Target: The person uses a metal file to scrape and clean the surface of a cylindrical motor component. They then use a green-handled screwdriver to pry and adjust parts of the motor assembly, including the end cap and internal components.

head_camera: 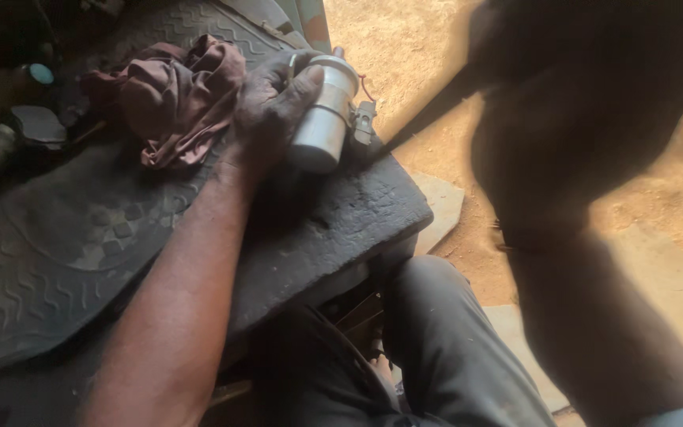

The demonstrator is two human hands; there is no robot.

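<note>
My left hand [274, 107] is wrapped around a silver metal cylinder [322, 119] that lies tilted on a black rubber mat [81, 237]. A small grey connector on a red wire [364, 122] hangs at the cylinder's right side. My right hand [586, 103] is large, dark and blurred at the upper right, close to the camera. A thin dark tool [424, 115] reaches out of it down to the left, its tip close to the cylinder's lower end. Its fingers are not distinct.
A crumpled maroon cloth [175, 95] lies on the mat just left of my left hand. Dark parts crowd the far left. My grey trouser leg [452, 340] is below the mat's edge. Sandy ground [405, 47] and flat slabs [440, 205] lie to the right.
</note>
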